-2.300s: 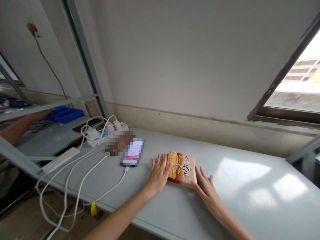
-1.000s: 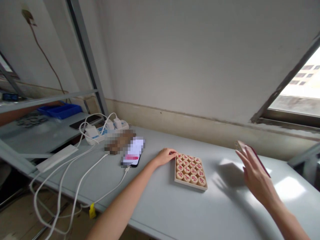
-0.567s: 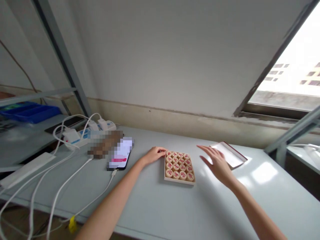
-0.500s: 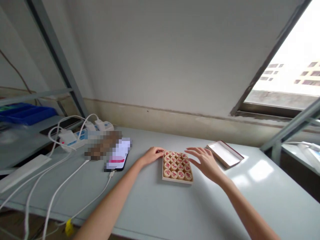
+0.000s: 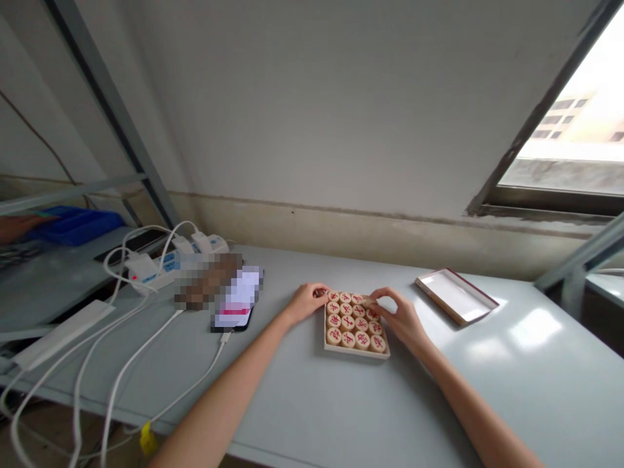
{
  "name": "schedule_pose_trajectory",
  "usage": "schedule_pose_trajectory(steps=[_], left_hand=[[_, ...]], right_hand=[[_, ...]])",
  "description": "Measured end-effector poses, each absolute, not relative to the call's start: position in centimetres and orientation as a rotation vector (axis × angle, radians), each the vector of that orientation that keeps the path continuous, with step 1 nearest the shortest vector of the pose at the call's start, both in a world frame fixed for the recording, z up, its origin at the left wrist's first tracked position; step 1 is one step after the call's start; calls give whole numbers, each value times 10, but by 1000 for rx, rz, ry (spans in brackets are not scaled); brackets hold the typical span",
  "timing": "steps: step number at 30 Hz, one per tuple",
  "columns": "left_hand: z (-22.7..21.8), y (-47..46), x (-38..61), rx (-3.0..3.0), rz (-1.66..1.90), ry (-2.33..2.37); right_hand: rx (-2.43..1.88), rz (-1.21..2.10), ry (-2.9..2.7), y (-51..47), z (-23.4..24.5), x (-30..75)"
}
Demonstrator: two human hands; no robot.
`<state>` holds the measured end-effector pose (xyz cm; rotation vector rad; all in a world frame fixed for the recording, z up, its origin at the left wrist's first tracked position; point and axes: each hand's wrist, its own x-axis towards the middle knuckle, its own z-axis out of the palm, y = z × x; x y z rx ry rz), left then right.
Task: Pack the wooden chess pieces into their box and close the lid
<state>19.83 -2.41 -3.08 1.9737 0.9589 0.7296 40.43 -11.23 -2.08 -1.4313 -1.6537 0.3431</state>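
A shallow open box point(image 5: 357, 353) lies on the table, packed with rows of round wooden Chinese chess pieces point(image 5: 348, 323) marked in red characters. My left hand point(image 5: 307, 302) is closed on the box's far left corner, its fingertips partly hidden behind the rim. At the far right corner, my right hand point(image 5: 397, 315) pinches a Chinese chess piece point(image 5: 370, 303) between thumb and forefinger. That piece looks tilted among its neighbours and is partly covered by the fingers.
The box lid point(image 5: 457, 296) lies inside-up at the right. On the left are a phone point(image 5: 240, 299) on a cable, a blurred brown object point(image 5: 209, 283), and a power strip point(image 5: 166, 270) with white cords. Another person's hand point(image 5: 19, 227) reaches toward a blue tray point(image 5: 80, 226).
My right hand has come down from above the box's right side and closed on a corner piece. My left hand stays at the box. Another person's hand has appeared at the far left.
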Motion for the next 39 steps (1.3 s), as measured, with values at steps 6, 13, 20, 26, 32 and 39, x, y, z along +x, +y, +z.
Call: schedule_pose_trajectory(steps=[6,13,20,26,32,39], left_hand=[[-36,-21,197,1885,704,975],[-33,-16,194,1858,804,1045],[-31,-18,194,1838,839,1013],[-29,-18,192,1885,782,882],[-27,-19,192,1866,741,891],[-23,-22,192,1875,735,913]], right_hand=[[-1498,392,-1468,-111,-21,430],[-1913,-340,-1675,-116,-28,461],[-1739,-263,-2071,-121,-19,406],[-1711,-7,-1921,-116,-26,398],[-1604,362,-1753,-119,-11,416],[-2035,400,-1818,-136,-6,469]])
